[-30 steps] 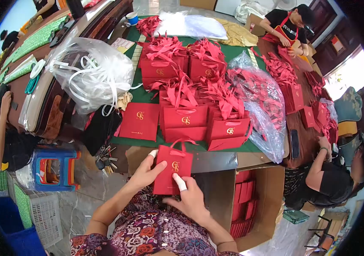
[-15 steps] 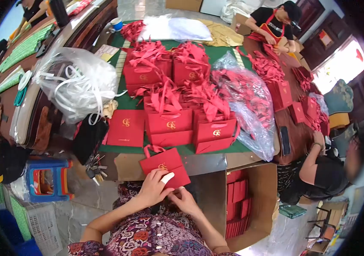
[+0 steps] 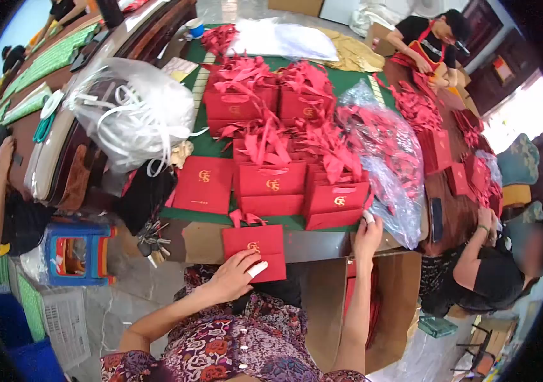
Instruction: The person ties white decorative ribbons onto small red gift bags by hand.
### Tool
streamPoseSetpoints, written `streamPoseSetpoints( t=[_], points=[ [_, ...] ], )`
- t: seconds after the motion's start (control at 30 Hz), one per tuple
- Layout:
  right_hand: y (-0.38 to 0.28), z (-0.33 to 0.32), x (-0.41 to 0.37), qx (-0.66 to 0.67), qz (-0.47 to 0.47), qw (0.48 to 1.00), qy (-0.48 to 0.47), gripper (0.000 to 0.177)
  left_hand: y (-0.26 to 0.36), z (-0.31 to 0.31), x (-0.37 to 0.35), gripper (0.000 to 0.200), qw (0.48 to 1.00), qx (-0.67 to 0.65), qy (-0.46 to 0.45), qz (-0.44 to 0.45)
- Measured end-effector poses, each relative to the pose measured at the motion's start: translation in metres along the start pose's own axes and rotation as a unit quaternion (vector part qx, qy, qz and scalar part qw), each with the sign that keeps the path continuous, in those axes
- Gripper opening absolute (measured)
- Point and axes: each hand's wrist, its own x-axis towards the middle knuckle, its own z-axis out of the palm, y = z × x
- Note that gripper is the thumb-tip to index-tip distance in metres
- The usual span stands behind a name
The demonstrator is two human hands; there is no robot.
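Observation:
A red paper bag [image 3: 254,243] with gold lettering and a red ribbon lies at the table's front edge. My left hand [image 3: 239,275], with a white wrap on one finger, rests over the bag's lower part, fingers fairly straight; whether it grips the bag is unclear. Off to the right, my right hand [image 3: 368,234] touches the lower right corner of a stack of red bags [image 3: 338,198], by its ribbon. Its fingertips, one wrapped in white, are partly together, and what they hold is too small to name. A second stack [image 3: 271,184] of bags stands beside it.
Behind are more bags [image 3: 236,108], a clear bag of red ribbons [image 3: 389,146] and a plastic bag of white straps [image 3: 134,114]. A flat red bag [image 3: 203,184] lies left. Below the table stands a cardboard box [image 3: 395,312]. Two co-workers are at the right, others at the left.
My right hand has left the red bag and moved right and up to the bag stack. My left hand stays at the bag, which lies straighter. The whole view has shifted slightly.

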Motion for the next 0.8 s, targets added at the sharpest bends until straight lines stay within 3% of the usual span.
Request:
streamPoseSetpoints(
  t=[0.1, 0.17, 0.23, 0.3, 0.5, 0.73, 0.8],
  points=[
    [0.003, 0.002, 0.003, -0.02, -0.012, 1.0, -0.015, 0.018, 0.001, -0.008, 0.003, 0.059, 0.996, -0.076, 0.035, -0.01],
    [0.002, 0.001, 0.002, -0.046, -0.005, 0.999, -0.011, 0.013, -0.005, -0.007, 0.009, 0.049, 0.988, -0.088, 0.124, 0.005],
    [0.001, 0.0, -0.004, -0.065, -0.018, 0.998, -0.004, 0.01, -0.009, -0.008, 0.02, 0.043, 0.975, -0.061, 0.212, -0.021],
    [-0.019, -0.011, -0.014, -0.056, -0.02, 0.998, 0.026, 0.011, -0.013, -0.016, 0.032, 0.045, 0.972, -0.019, 0.225, -0.062],
    [-0.083, -0.038, -0.061, -0.057, -0.043, 0.997, 0.041, 0.011, -0.018, -0.017, 0.046, 0.051, 0.978, 0.053, 0.165, -0.115],
    [-0.156, -0.022, -0.097, 0.094, -0.111, 0.987, -0.068, 0.017, -0.016, -0.021, 0.052, 0.052, 0.981, 0.01, 0.146, -0.131],
    [-0.17, -0.008, -0.098, 0.115, -0.076, 0.983, -0.119, 0.019, -0.014, -0.022, 0.054, 0.049, 0.98, 0.002, 0.135, -0.145]
  ],
)
